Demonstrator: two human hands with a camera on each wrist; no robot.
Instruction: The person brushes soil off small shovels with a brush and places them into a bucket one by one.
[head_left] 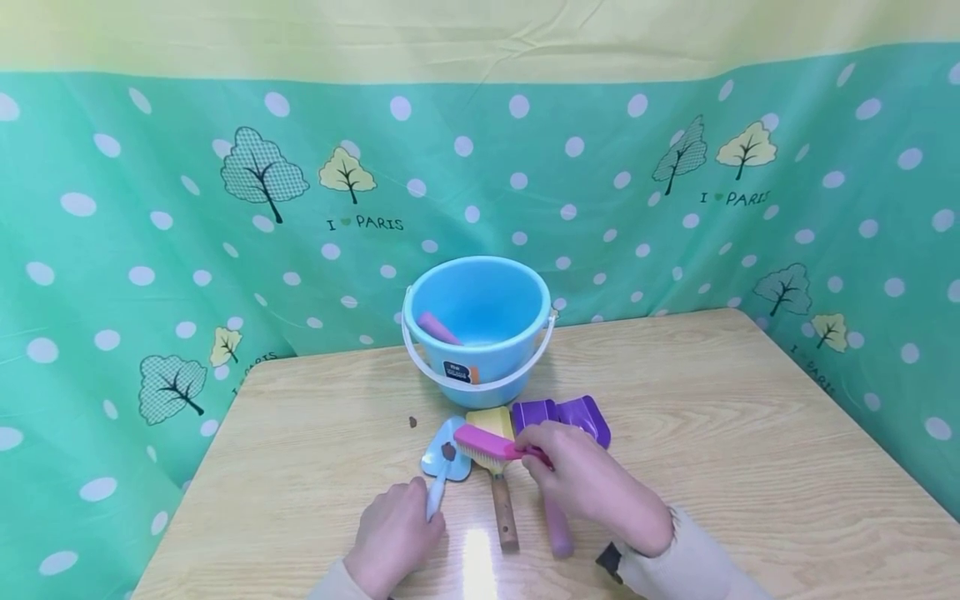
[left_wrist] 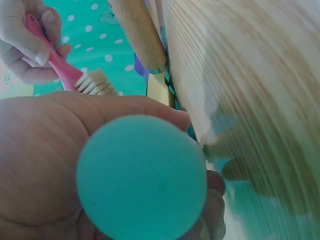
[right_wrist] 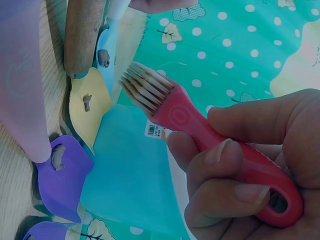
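My left hand (head_left: pixel 397 529) grips the handle of a light blue toy shovel (head_left: pixel 432 460), whose blade lies on the table with a brown clump (head_left: pixel 448 451) on it. In the left wrist view the round handle end (left_wrist: pixel 142 177) fills the foreground. My right hand (head_left: pixel 581 475) holds a pink brush (right_wrist: pixel 185 117) by its handle, fingers curled round it. The pale bristles hang over the blue and yellow blades; in the head view I cannot tell whether they touch. The yellow shovel (right_wrist: pixel 90 117) and a purple shovel (right_wrist: pixel 65 187) also carry small brown clumps.
A blue bucket (head_left: pixel 498 358) with a white handle stands behind the shovels, a purple stick (head_left: pixel 438 327) inside it. Another purple shovel blade (head_left: pixel 588 417) lies at the right. A brown crumb (head_left: pixel 412 422) sits on the wooden table (head_left: pixel 322 442). A dotted curtain (head_left: pixel 450 183) hangs behind.
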